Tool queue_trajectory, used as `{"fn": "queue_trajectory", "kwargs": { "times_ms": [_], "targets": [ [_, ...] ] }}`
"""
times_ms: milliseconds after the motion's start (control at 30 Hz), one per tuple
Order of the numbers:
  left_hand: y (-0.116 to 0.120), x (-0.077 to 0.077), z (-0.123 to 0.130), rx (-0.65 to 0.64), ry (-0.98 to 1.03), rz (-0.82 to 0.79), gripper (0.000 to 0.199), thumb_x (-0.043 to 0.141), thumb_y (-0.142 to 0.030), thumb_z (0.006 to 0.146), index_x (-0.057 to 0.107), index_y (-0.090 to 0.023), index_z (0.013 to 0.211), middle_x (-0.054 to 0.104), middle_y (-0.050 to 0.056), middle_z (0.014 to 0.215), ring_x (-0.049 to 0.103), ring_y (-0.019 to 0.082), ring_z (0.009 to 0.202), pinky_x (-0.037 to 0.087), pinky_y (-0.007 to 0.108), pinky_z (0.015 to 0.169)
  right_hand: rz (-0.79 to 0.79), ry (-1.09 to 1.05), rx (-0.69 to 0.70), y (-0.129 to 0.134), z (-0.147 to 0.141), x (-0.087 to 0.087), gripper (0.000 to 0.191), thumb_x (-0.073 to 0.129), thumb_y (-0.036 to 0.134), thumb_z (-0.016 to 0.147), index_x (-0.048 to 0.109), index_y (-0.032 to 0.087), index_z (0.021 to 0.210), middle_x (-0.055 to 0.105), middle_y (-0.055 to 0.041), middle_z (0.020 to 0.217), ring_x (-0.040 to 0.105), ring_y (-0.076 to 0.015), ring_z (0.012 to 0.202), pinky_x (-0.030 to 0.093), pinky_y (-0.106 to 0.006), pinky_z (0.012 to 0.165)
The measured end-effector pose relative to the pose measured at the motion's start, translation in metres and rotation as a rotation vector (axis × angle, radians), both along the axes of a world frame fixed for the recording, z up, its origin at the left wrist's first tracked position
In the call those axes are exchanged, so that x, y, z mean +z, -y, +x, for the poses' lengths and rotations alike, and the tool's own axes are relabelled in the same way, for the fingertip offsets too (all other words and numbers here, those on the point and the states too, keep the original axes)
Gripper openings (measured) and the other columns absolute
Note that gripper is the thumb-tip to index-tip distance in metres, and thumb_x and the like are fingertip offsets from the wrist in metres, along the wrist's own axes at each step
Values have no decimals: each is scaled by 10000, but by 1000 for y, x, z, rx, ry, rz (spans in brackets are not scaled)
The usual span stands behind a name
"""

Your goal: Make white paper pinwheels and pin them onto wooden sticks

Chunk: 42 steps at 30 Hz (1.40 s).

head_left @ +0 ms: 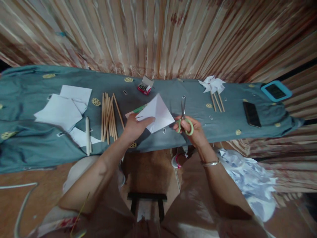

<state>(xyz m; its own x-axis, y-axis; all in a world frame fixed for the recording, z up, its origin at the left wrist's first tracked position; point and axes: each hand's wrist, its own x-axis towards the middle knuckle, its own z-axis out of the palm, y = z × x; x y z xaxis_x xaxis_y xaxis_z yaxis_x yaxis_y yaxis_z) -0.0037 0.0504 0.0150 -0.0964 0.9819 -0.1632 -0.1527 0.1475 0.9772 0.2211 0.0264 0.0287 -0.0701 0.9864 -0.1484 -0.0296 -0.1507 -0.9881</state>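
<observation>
My left hand (135, 128) grips a white paper square (159, 114) by its left side, thumb on top. Creases run across the paper, and a slit shows near its left corner. In my right hand (194, 129) is a pair of scissors (183, 120) with light green handles, its blades pointing away from me, to the right of the paper and apart from it. A green and pink printed sheet (139, 109) lies partly hidden under the paper. Beyond it stands a small red box (144, 88) of tiny shiny pieces, its lid up.
Wooden sticks (109, 117) and white paper sheets (59, 109) lie to the left, beside a white pen-like tool (88, 135). Paper pinwheels (213, 84), a black phone (252, 114) and a blue-framed tablet (276, 91) lie right. A bag of white paper pieces (247, 178) sits below the table.
</observation>
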Motion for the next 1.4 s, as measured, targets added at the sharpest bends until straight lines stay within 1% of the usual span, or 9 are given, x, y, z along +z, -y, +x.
{"fn": "queue_trajectory", "kwargs": {
  "times_ms": [67, 167, 267, 367, 600, 833, 1100, 1267, 1400],
  "targets": [
    [7, 2, 4, -152, -143, -2, 228, 805, -285, 555, 706, -141, 701, 697, 20, 677, 619, 185, 656, 488, 267, 593, 30, -63, -74, -5, -4, 1, 476, 851, 574, 599, 700, 233, 895, 684, 17, 696, 578, -112, 590, 456, -248, 565],
    [14, 2, 8, -356, -272, 22, 213, 733, -328, 617, 701, -123, 667, 646, -3, 609, 559, 149, 588, 422, 233, 532, 61, -101, -100, -12, -12, 2, 472, 902, 482, 537, 693, 244, 887, 640, 51, 701, 544, -95, 601, 445, -236, 575],
    [16, 1, 12, -437, -269, 53, 250, 688, -373, 635, 682, -123, 630, 612, -17, 582, 517, 124, 556, 383, 213, 511, 54, -85, -117, -17, -20, 3, 475, 919, 427, 492, 677, 238, 854, 593, 74, 659, 496, -84, 568, 408, -230, 540],
    [16, 0, 15, -407, -199, 54, 268, 711, -402, 611, 682, -136, 629, 607, -21, 581, 501, 118, 544, 380, 213, 511, 49, -32, -131, -19, -23, 2, 473, 908, 454, 490, 657, 232, 824, 558, 83, 617, 454, -77, 538, 373, -228, 512],
    [16, -4, 13, -249, -35, -32, 311, 820, -420, 558, 727, -148, 678, 650, 3, 617, 526, 133, 537, 409, 239, 515, 23, 0, -76, -17, -17, 1, 503, 912, 463, 466, 661, 222, 829, 564, 81, 606, 458, -83, 547, 372, -233, 514],
    [15, -7, 10, -183, -14, -35, 324, 840, -430, 566, 743, -142, 676, 681, 18, 616, 541, 132, 539, 414, 228, 511, -6, -25, -120, -13, -11, 8, 490, 922, 407, 439, 678, 215, 818, 558, 89, 585, 439, -69, 515, 343, -216, 481],
    [16, -5, 7, -203, -22, -53, 338, 851, -443, 544, 742, -142, 651, 683, 21, 604, 534, 127, 534, 407, 227, 517, 54, 22, -143, -11, -16, 8, 489, 906, 440, 484, 626, 223, 822, 510, 91, 597, 418, -74, 540, 338, -224, 502],
    [15, -3, 3, -270, -25, -56, 310, 838, -438, 534, 740, -161, 634, 667, 8, 588, 510, 127, 525, 385, 233, 514, 89, 56, -192, -10, -13, 12, 477, 900, 439, 469, 638, 232, 809, 507, 80, 603, 398, -81, 545, 331, -235, 502],
    [14, 2, -2, -277, -83, -27, 219, 773, -363, 578, 676, -179, 510, 609, -3, 514, 482, 116, 497, 343, 224, 496, 112, 77, -221, -10, -9, 14, 440, 869, 438, 483, 641, 239, 803, 511, 69, 615, 416, -94, 562, 351, -245, 517]
  ]
}}
